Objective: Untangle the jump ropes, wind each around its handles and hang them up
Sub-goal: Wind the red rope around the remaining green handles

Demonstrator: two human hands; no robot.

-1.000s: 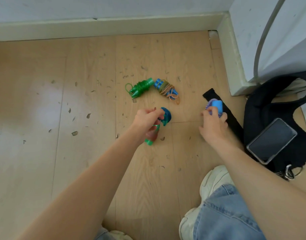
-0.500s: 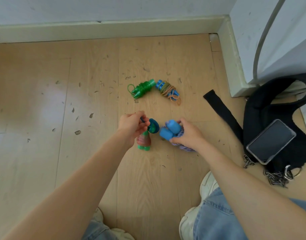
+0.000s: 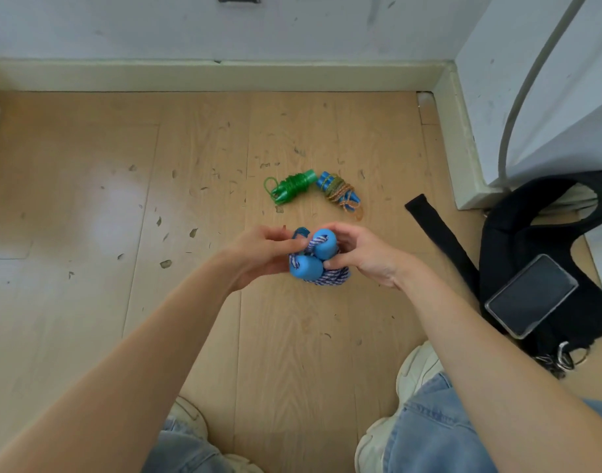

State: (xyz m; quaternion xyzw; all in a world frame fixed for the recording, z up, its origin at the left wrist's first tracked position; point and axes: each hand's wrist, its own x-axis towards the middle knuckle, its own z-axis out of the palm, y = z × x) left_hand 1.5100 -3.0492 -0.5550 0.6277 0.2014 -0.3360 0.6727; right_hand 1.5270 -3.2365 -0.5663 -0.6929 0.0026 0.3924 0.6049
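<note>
My right hand grips a wound jump rope with two light blue foam handles and a blue-and-white striped cord. My left hand is curled against that bundle's left side. A dark teal rope loop pokes out above its fingers; the rest of that rope is hidden in the hand. On the floor beyond lie two wound ropes end to end: a green one and a blue-handled one with orange-green cord.
A black bag with a phone on it lies at the right, its strap stretched over the wooden floor. A white wall corner with a grey cable stands behind it. My shoes and jeans are at the bottom.
My right hand carried the light blue rope bundle from beside the bag strap over to my left hand. Both hands now meet around it, raised slightly above the floor.
</note>
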